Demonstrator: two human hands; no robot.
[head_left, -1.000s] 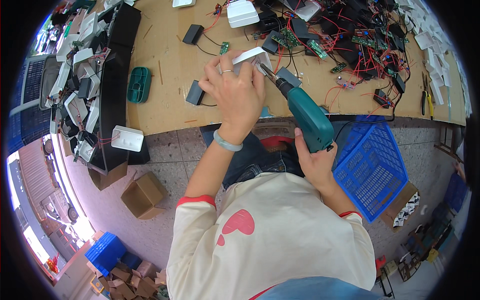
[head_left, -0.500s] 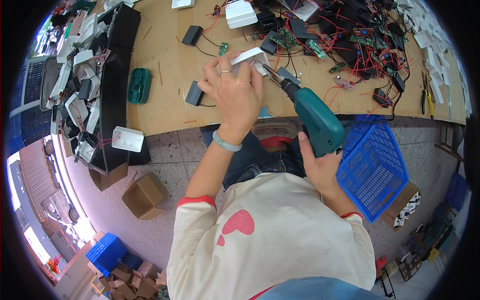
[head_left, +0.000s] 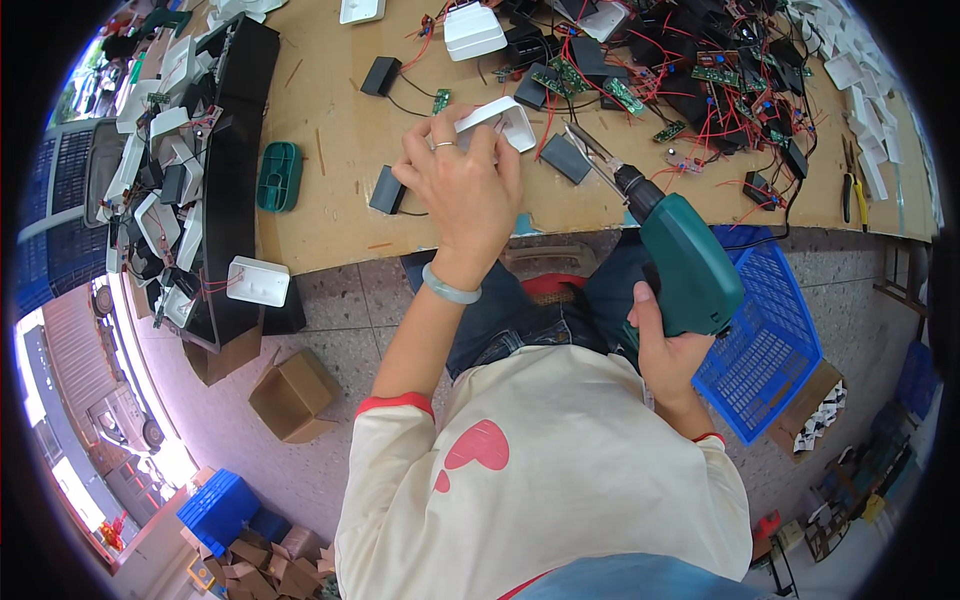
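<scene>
My left hand (head_left: pixel 462 190) grips a small white plastic housing (head_left: pixel 503 122) over the near part of the wooden workbench (head_left: pixel 330 190). A ring is on one finger and a pale bangle is on the wrist. My right hand (head_left: pixel 668 350) holds a green cordless screwdriver (head_left: pixel 680 255) by its handle. Its bit (head_left: pixel 590 150) points up and left, a short gap away from the white housing. A black box (head_left: pixel 566 158) lies on the bench just under the bit.
Circuit boards with red wires (head_left: pixel 700 70) cover the bench's far right. Black boxes (head_left: pixel 387 190), a green part (head_left: pixel 279 176) and a white case (head_left: pixel 473 30) lie nearby. A black rack of white housings (head_left: pixel 190 170) stands left. A blue basket (head_left: pixel 765 350) and cardboard boxes (head_left: pixel 290 395) sit on the floor.
My right hand has pulled the screwdriver back and to the right, away from the white housing. My left hand has stayed on the housing.
</scene>
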